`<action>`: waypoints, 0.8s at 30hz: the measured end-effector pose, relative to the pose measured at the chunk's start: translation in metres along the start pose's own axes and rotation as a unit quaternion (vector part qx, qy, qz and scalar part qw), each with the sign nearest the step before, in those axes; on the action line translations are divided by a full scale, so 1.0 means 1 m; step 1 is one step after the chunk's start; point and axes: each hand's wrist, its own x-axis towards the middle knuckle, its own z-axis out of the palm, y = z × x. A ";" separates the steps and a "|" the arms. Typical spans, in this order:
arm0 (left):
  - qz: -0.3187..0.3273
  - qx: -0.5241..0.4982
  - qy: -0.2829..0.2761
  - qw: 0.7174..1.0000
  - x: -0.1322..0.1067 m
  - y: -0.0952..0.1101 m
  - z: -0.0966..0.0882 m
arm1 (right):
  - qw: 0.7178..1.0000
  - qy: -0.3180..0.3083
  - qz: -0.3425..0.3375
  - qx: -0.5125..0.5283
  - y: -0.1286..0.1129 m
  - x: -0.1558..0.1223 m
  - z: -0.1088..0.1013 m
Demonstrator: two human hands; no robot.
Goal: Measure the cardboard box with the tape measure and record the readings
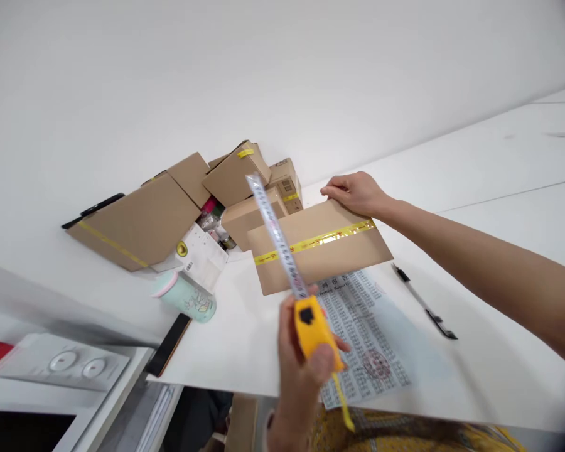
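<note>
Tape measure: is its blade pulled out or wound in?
Pulled out: the printed blade extends from the yellow case in the left hand.

Bright light glares off the yellow tape point(329, 237); the tape measure point(314, 333) blurs.

My left hand point(292, 376) is wrapped round a chunky yellow tape measure point(314, 331), silvery blade point(277, 237) poking out in front of a flat brown cardboard box point(322, 265) that my right hand point(356, 192) has by the top edge. Slim black-and-grey pen point(422, 302) on the white table point(245, 333).
</note>
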 end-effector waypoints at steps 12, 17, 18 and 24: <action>-0.096 -0.101 -0.058 0.989 -0.017 -0.059 0.035 | 0.980 -0.029 -0.108 -0.164 -0.003 0.004 -0.002; -0.096 -0.118 -0.062 0.987 -0.017 -0.072 0.033 | 0.962 -0.055 -0.164 -0.211 -0.004 0.004 -0.003; -0.097 -0.120 -0.062 0.986 -0.017 -0.074 0.033 | 0.958 -0.062 -0.177 -0.219 -0.004 0.005 -0.003; -0.100 -0.114 -0.055 0.987 -0.014 -0.069 0.036 | 0.925 -0.116 -0.247 -0.266 -0.003 0.008 -0.004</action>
